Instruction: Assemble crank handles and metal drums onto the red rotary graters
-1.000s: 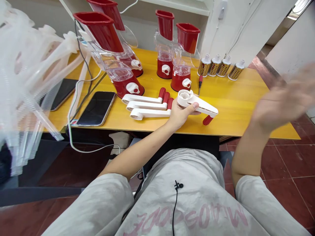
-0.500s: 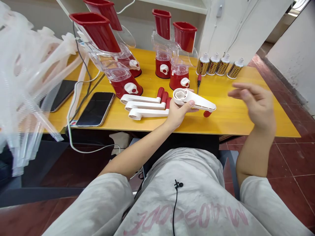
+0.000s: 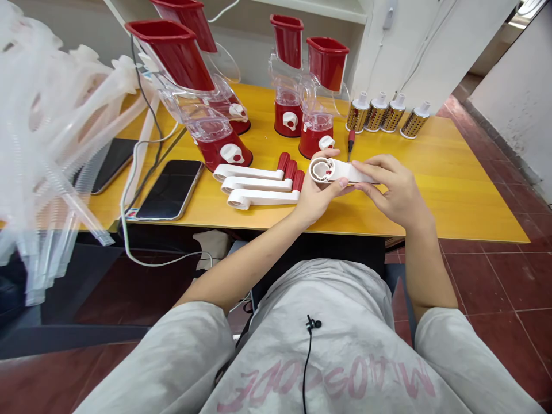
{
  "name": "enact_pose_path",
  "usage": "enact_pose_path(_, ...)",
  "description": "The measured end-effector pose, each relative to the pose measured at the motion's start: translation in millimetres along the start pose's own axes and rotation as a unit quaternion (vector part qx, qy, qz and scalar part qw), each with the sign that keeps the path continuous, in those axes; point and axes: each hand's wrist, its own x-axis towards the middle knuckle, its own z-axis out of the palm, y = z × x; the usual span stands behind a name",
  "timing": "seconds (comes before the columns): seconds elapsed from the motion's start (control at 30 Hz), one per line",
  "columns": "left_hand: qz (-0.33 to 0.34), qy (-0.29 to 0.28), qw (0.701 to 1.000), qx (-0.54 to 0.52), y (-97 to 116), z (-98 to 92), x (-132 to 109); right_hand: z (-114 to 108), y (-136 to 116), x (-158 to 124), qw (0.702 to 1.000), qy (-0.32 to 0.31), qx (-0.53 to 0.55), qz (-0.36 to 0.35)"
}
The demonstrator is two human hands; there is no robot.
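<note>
Crank (image 3: 340, 171) is held just over the table's (image 3: 466, 195) front edge, with the left hand (image 3: 317, 198) pinched on its round hub and the right hand (image 3: 399, 192) closed over the arm. Looks like light, stiff, smooth plastic, likely slippery. Hub rim plus arm is the sane hold.

Open tabletop (image 3: 466, 195) right, grinders (image 3: 317, 135) behind, cranks (image 3: 259, 185) left, seemingly tubing (image 3: 56, 144) beyond

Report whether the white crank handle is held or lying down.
Held: left hand grips the crank handle at its hub, right hand its arm.
</note>
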Motion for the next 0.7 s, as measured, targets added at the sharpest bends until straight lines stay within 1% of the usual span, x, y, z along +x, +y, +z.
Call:
enact_pose_path(0.13,0.009,-0.008,0.999,0.035,-2.5,0.0,-0.8,-6.8,5.5,-2.3,1.0,0.016,-0.014,-0.01)
enact_pose_path(0.2,0.022,-0.015,0.998,0.061,-4.2,-1.9,-1.0,-9.8,4.5,-2.6,1.0,0.009,-0.015,-0.003)
enact_pose_path(0.3,0.063,-0.016,0.993,0.104,-6.5,-5.8,0.2,-11.0,0.4,-1.9,1.0,-0.009,-0.01,0.007)
enact_pose_path(0.4,0.118,-0.015,0.983,0.139,-8.6,-8.4,2.8,-8.0,-3.8,0.0,1.0,-0.018,-0.005,-0.003)
enact_pose_path(0.5,0.16,-0.011,0.973,0.166,-10.6,-9.2,4.9,-3.0,-6.8,1.9,1.0,-0.023,-0.002,-0.017)
enact_pose_path(0.7,0.205,-0.008,0.962,0.18,-10.6,-7.5,4.2,0.9,-7.7,2.5,0.999,-0.007,-0.01,-0.038)
